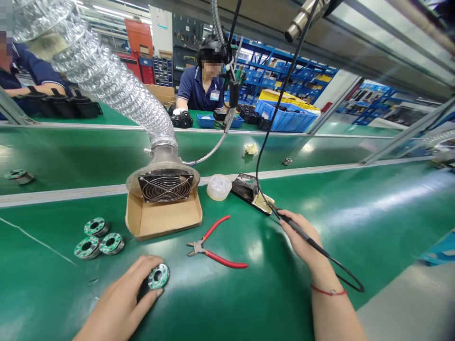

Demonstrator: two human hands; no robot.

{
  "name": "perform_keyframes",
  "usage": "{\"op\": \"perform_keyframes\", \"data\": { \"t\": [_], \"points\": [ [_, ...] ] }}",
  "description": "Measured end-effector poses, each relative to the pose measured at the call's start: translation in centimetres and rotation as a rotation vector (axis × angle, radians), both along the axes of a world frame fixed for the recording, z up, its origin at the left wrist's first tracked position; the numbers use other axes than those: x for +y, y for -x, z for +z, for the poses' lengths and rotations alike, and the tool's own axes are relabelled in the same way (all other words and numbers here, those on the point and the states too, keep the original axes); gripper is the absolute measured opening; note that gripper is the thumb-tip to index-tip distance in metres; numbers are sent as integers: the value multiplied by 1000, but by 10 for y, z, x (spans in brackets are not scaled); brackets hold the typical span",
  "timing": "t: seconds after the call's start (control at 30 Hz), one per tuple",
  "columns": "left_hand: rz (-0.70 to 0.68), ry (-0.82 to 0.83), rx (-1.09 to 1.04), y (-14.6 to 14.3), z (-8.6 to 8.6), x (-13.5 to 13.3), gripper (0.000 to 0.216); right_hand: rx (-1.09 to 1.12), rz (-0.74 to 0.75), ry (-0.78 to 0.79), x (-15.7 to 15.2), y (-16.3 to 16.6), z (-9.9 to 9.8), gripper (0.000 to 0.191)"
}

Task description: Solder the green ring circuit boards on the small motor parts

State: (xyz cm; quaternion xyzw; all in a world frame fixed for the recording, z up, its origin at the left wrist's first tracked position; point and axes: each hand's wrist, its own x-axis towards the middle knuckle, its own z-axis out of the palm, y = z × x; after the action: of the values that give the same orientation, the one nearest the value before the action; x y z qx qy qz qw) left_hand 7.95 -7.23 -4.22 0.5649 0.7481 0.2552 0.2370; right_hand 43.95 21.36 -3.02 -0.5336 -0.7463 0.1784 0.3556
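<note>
Well, the person's left hand (119, 300) sits low on a long green conveyor bench (320, 270), its fingers curled narrowly around a small round green-and-silver solder spool (158, 276), which they hold by the rim. Just beyond it, three matching spools (97, 240) lie close together on the green surface. The right hand (302, 239) is further along, fingers closed in a pen grip on a slim black soldering iron (313, 242), whose thin black cable (350, 284) loops down past a wrist wearing a red thread bracelet (329, 291). The iron's front end points toward a dark metal iron stand (247, 189), close to a round white tub (219, 187). Between the hands lie red-handled steel pliers (209, 246), well clear of both. A round fan with a wire grille (165, 185) sits in a cardboard tray (163, 220), with silver ribbed ducting (106, 80) rising from it. Across the bench, a co-worker in a navy polo shirt (199, 90) works behind a blue tray (205, 121).
</note>
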Motion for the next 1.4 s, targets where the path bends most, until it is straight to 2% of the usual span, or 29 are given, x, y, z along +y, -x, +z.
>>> {"op": "perform_keyframes", "data": {
  "t": [0.27,0.47,0.6,0.7,0.77,0.87,0.97,1.07,1.23,1.4],
  "points": [
    [20,-41,-19,-7,6,0,30,185,-23,68,-4,5,20,30],
    [40,-32,-6,-9,4,-2,30,634,-159,65,-23,10,38,30],
    [43,-16,15,-9,-3,-2,31,910,-73,191,-46,21,60,31],
    [102,-56,34,-10,-9,-3,32,1001,5,301,-61,33,75,32],
    [89,-37,33,-10,-10,-3,34,1031,49,351,-68,41,82,33],
    [101,-14,51,-13,-5,-2,34,1048,114,403,-76,53,85,33],
    [125,-2,99,-18,4,0,28,1048,180,429,-86,66,81,30],
    [40,41,94,-20,13,3,35,1029,222,397,-100,83,68,25],
    [-1,109,35,-17,21,7,59,672,367,210,-128,112,49,29],
    [-34,152,96,-21,23,11,55,429,543,293,-147,134,40,23]
  ]
}}
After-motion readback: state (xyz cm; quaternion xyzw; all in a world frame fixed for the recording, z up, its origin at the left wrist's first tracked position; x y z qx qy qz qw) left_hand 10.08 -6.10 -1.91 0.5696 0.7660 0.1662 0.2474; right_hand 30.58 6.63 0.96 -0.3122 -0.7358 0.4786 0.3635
